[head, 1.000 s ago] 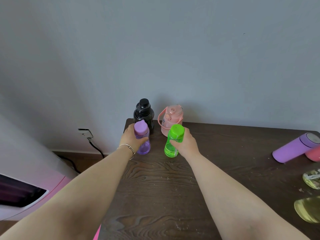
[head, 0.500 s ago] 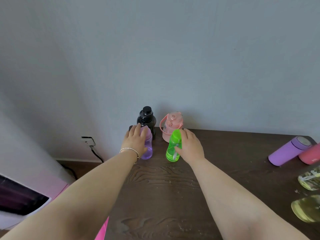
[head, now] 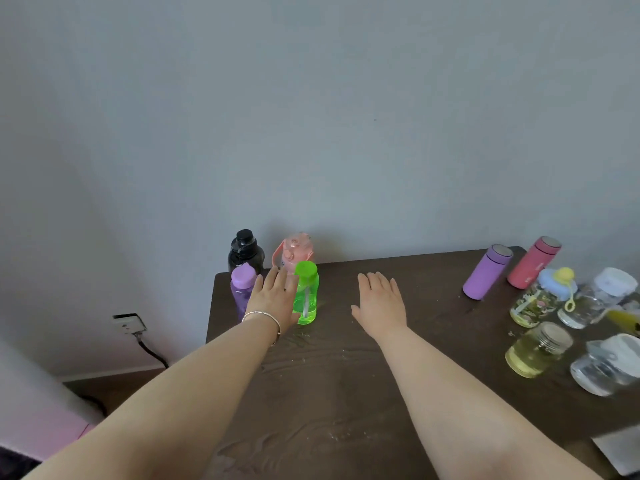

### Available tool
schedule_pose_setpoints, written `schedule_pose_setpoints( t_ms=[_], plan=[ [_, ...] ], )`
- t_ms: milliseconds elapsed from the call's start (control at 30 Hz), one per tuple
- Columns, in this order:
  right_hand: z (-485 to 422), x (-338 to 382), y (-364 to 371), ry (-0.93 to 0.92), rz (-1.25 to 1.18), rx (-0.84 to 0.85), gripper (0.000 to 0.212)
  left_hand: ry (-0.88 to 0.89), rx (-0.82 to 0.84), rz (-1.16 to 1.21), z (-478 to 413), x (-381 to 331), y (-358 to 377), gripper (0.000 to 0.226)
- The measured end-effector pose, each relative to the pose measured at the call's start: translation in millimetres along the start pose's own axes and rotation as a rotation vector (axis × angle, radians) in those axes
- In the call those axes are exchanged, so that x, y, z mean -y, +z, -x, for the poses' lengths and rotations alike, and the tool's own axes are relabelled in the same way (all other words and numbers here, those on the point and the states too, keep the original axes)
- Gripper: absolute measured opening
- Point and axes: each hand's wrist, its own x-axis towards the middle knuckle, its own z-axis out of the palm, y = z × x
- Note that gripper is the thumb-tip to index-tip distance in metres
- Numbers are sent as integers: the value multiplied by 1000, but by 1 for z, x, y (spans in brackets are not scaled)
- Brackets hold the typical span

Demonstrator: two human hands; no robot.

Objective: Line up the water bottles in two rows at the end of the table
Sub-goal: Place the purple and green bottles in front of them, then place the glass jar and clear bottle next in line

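Four bottles stand together at the left end of the table (head: 346, 393): a black bottle (head: 245, 252) and a pink bottle (head: 294, 249) at the back, a purple bottle (head: 240, 292) and a green bottle (head: 306, 294) in front. The left hand (head: 273, 301) is flat and open between the two front ones, holding nothing. The right hand (head: 379, 304) is open too, empty, over bare table, with more bottles far off to the right.

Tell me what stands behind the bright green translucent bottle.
Behind the bright green translucent bottle stands a pale pink plastic bottle with a carry loop, against the grey wall. Its lower body is covered by the green bottle and the open left hand.
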Motion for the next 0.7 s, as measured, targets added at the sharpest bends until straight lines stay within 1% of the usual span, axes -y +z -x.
schedule_pose_setpoints(
  t_ms=[167, 267, 400, 700],
  plan=[
    [26, -61, -18, 65, -12, -36, 68, 85, 0, -90, -15, -54, -21, 83],
    [45, -109, -25, 101, -11, -40, 67, 87, 16, -57, -21, -99, -30, 85],
    [81, -182, -24, 139, -33, -17, 66, 95, 29, -47, -25, -177, -37, 86],
    [145, -339, -21, 118, -45, 23, 70, 69, 92, 22, -33, -360, -39, 83]
  ],
)
